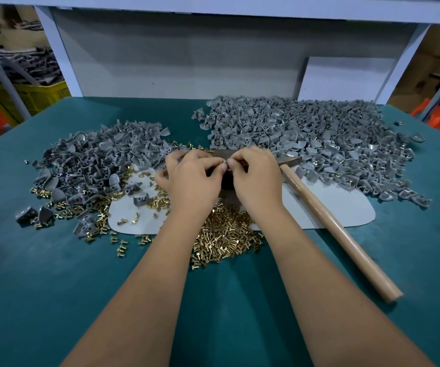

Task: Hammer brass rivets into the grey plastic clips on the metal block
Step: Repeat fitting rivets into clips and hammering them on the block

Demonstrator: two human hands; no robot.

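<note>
L hand (191,178) & R hand (256,176) meet at ctr over the metal block (226,181), fingers of both pinching one small grey clip (225,162) betw. them. Brass rivets (224,239) heaped at 6 o'clock on the counter (54,287). Hammer (330,221) lies at 3 o'clock, ungripped. Clip piles at 9 and 1 o'clock.

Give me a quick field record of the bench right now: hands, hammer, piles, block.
left hand: fingers curled, pinching a small part at the fingertips
right hand: pinching at the same spot, fingertips meeting the left's
hammer: lying on the table, right of the hands, not held
rivets: loose heap under the wrists
left clip pile: grey clips, rivets mixed in
right clip pile: larger
block: mostly hidden by the hands
</note>
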